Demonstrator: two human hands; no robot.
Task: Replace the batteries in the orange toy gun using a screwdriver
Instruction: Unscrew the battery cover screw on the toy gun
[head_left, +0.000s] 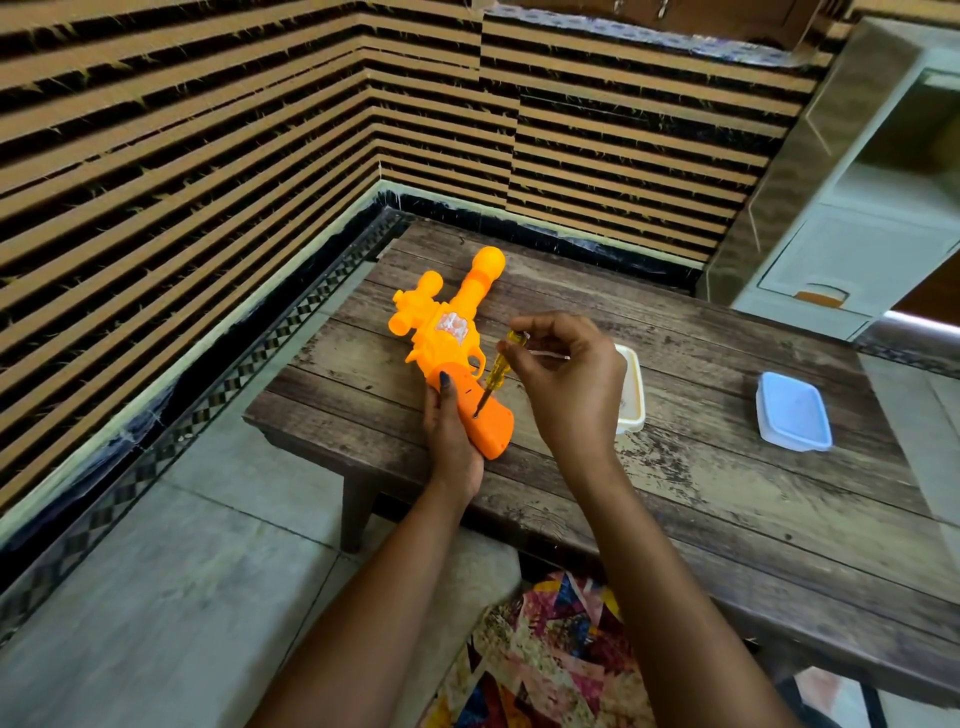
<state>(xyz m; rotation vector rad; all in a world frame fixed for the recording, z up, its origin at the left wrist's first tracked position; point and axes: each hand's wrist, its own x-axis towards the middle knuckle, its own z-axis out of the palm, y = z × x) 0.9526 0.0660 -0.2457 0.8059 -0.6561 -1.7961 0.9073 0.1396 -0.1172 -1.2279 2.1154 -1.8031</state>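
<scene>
R hand (571, 384) hides approx 1/2 the white tub (635, 410); contents unclear.

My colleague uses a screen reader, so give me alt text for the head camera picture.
A person's left hand holds an orange toy gun on a wooden table while the right hand pinches a yellow screwdriver, its tip in the gun's handle. A white tub and a blue box sit further right.

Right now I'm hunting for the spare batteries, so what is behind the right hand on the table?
A cream tub sits behind the right hand. Only one edge and a strip of its inside show; the hand covers the rest.
</scene>
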